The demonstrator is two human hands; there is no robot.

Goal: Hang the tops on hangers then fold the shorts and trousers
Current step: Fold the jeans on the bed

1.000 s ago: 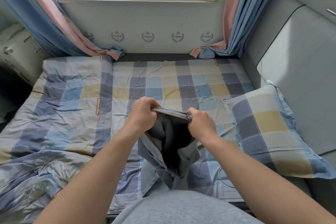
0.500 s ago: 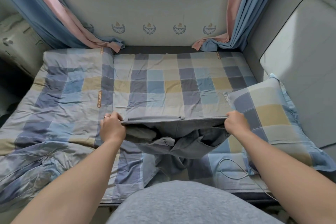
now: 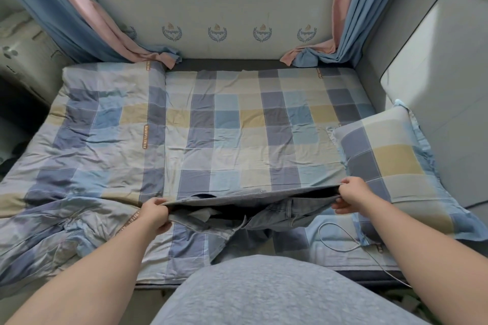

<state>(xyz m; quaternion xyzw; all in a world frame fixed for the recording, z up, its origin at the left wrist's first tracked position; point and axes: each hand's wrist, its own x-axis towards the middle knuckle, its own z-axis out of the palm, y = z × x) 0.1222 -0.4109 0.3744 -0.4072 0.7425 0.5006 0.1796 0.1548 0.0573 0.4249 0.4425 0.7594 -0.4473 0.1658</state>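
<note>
- Bed (image 3: 250, 124): covered with a checked sheet in blue, grey and yellow, running from the near edge to the wall under the window.
- Duvet (image 3: 87, 145): same check, spread over the left part of the bed and crumpled at the near left corner.
- Curtains (image 3: 68, 8): blue and pink, hanging at both sides of the window, with their ends bunched on the far edge of the bed.
- Pillow (image 3: 390, 161): checked, lying at the right side against the grey padded panel (image 3: 435, 74).
- Jeans (image 3: 277, 215): light denim, at the near middle of the bed. The waistband is stretched in a straight line between the two hands, and the rest sags in folds onto the sheet below. I cannot tell whether the legs are short or long.
- Left hand (image 3: 154, 215): fingers curled and clamped on the left end of the waistband.
- Right hand (image 3: 352, 194): fingers and thumb pinching the right end, just beside the pillow.
- Cable (image 3: 340, 235): thin and white, looped on the sheet near the pillow's near corner.
</note>
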